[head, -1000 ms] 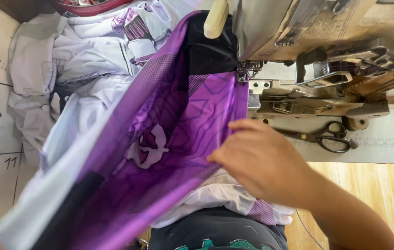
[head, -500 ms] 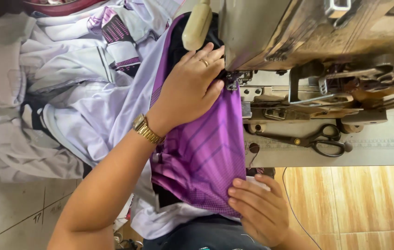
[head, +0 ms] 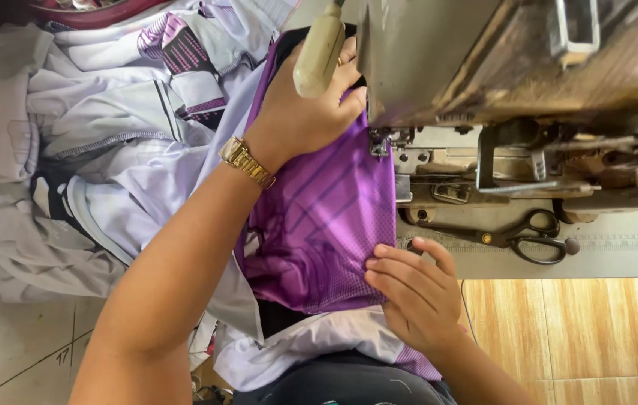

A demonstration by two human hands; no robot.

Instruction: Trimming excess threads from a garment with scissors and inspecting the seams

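A purple patterned garment [head: 326, 217] with white parts lies across the sewing machine bed, reaching under the needle foot [head: 377, 142]. My left hand [head: 308, 112], with a gold watch on its wrist, presses flat on the purple cloth just left of the needle. Nearer to me, my right hand [head: 413, 289] pinches the cloth's right edge between its fingers.
The sewing machine [head: 514, 75] fills the upper right. Black scissors [head: 529, 236] lie on the machine table beside a printed ruler strip. A heap of white and purple garments [head: 86, 142] covers the left. A wooden surface [head: 574, 330] shows at lower right.
My left hand came in and settled on the cloth by the needle. My right hand slid down and right to the cloth's edge. The purple garment now lies flatter on the bed.
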